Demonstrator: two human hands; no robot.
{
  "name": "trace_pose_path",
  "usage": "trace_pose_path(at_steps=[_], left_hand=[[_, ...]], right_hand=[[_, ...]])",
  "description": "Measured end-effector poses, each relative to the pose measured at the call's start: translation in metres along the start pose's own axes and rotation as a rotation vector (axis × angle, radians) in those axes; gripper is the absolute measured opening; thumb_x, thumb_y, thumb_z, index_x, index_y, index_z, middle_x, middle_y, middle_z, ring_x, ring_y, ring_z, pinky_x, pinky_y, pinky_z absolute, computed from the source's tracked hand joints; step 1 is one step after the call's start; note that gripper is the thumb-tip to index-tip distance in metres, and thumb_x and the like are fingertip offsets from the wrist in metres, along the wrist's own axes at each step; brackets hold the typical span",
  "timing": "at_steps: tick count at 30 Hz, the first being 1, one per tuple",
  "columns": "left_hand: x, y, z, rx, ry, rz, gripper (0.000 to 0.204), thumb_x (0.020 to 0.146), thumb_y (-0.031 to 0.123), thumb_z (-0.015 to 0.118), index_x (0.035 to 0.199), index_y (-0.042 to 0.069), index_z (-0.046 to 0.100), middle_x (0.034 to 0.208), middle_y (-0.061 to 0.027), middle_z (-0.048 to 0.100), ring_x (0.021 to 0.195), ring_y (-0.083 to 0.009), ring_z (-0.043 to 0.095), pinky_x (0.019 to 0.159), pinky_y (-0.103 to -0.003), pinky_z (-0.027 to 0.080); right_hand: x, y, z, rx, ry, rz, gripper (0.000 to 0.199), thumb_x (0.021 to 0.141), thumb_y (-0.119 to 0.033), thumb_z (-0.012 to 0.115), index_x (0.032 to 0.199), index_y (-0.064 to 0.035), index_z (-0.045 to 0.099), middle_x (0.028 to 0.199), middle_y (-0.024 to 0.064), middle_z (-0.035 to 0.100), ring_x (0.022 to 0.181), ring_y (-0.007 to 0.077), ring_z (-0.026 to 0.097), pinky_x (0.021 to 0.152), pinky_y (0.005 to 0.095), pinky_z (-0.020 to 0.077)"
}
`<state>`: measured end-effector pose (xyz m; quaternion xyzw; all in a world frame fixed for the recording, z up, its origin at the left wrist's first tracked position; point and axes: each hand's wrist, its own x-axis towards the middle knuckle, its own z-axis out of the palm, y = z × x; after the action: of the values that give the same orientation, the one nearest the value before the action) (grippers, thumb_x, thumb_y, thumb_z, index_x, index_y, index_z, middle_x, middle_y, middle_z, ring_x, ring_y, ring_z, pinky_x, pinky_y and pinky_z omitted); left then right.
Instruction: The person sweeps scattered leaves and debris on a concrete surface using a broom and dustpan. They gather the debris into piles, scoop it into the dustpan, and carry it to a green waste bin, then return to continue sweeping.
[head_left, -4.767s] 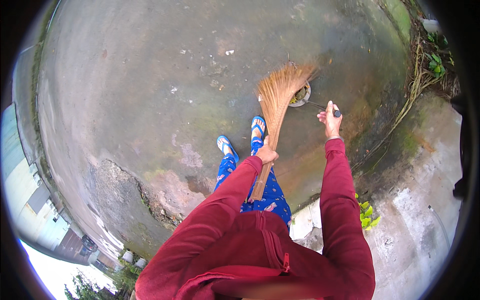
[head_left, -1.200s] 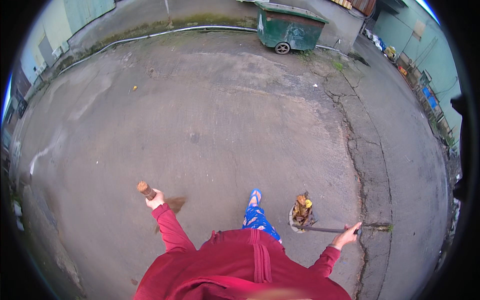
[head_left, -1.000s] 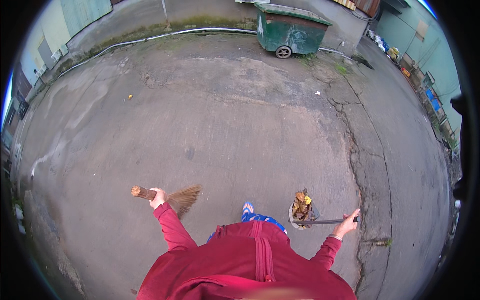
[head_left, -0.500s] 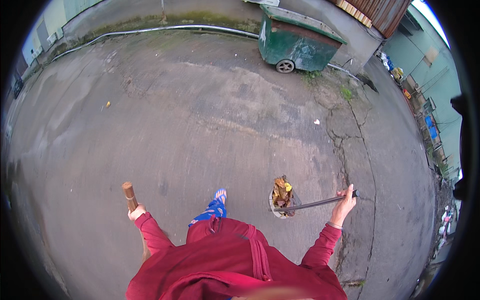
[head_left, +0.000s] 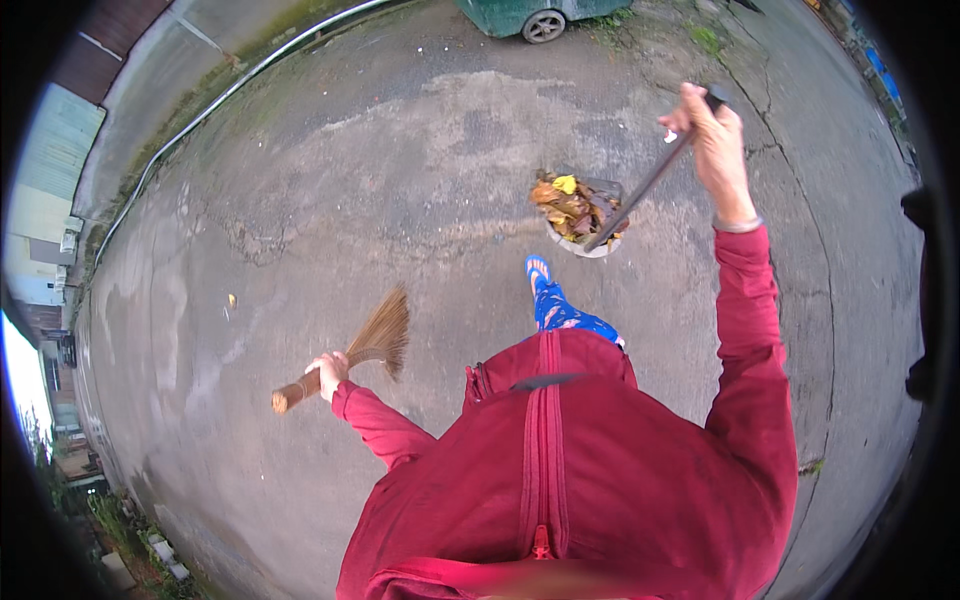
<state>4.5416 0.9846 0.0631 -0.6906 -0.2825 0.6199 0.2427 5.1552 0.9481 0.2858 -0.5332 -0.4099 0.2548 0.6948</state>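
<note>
My left hand (head_left: 328,374) is closed round the handle of a straw broom (head_left: 382,328), near the join with the bristles. The broom's fan of bristles points forward and right, off to the left of my body. Stretched out ahead on the right, my right hand (head_left: 714,145) grips the top of a long dark pole. That pole slants down to a dustpan (head_left: 585,249) with a pale rim. Brown dry leaves (head_left: 572,212) and a bright yellow leaf (head_left: 565,184) are heaped in the pan. Whether the pan touches the ground cannot be made out.
Just behind the dustpan is my foot in a blue flip-flop (head_left: 538,268). A green wheeled dumpster (head_left: 500,14) stands at the far edge. A small yellowish leaf (head_left: 232,300) lies on the concrete at left. A pipe (head_left: 190,128) follows the wall; cracks run along the right.
The broom's bristles have swung forward into sight. My right arm has reached farther ahead, carrying the leaf-filled dustpan forward. The view has turned left, and the dumpster sits higher in it.
</note>
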Motion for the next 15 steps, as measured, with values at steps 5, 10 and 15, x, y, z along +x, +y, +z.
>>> trace_pose_path(at_steps=[5, 10, 15], left_hand=[[0.009, -0.027, -0.041, -0.1, -0.056, 0.027, 0.074, 0.064, 0.01, 0.066, 0.121, 0.005, 0.019, 0.091, -0.0098, 0.052, 0.082, -0.0279, 0.053, 0.047, -0.044, 0.051], [0.116, -0.045, -0.071, -0.179, -0.079, 0.309, 0.031, 0.063, 0.009, 0.065, 0.091, 0.006, 0.054, 0.089, -0.004, 0.057, 0.07, -0.0252, 0.058, 0.051, -0.044, 0.051], [0.222, -0.029, -0.061, 0.191, -0.121, 0.652, 0.014, 0.064, 0.009, 0.06, 0.077, 0.009, 0.057, 0.076, -0.0015, 0.058, 0.068, -0.0198, 0.059, 0.059, -0.037, 0.05]], right_hand=[[0.099, 0.015, 0.074, 0.047, -0.278, -0.08, 0.025, 0.078, -0.025, 0.058, 0.067, -0.0046, 0.05, 0.053, -0.0004, 0.049, 0.051, 0.0097, 0.051, 0.054, 0.025, 0.0441], [0.252, 0.057, 0.168, 0.089, -0.289, -0.11, 0.028, 0.082, -0.017, 0.053, 0.058, -0.0065, 0.043, 0.048, -0.0009, 0.041, 0.044, 0.0078, 0.041, 0.059, 0.0302, 0.0453], [0.371, 0.098, 0.248, 0.209, -0.353, -0.069, 0.024, 0.078, -0.021, 0.059, 0.063, -0.0044, 0.048, 0.044, -0.003, 0.039, 0.036, 0.0048, 0.034, 0.042, 0.0228, 0.0384]])
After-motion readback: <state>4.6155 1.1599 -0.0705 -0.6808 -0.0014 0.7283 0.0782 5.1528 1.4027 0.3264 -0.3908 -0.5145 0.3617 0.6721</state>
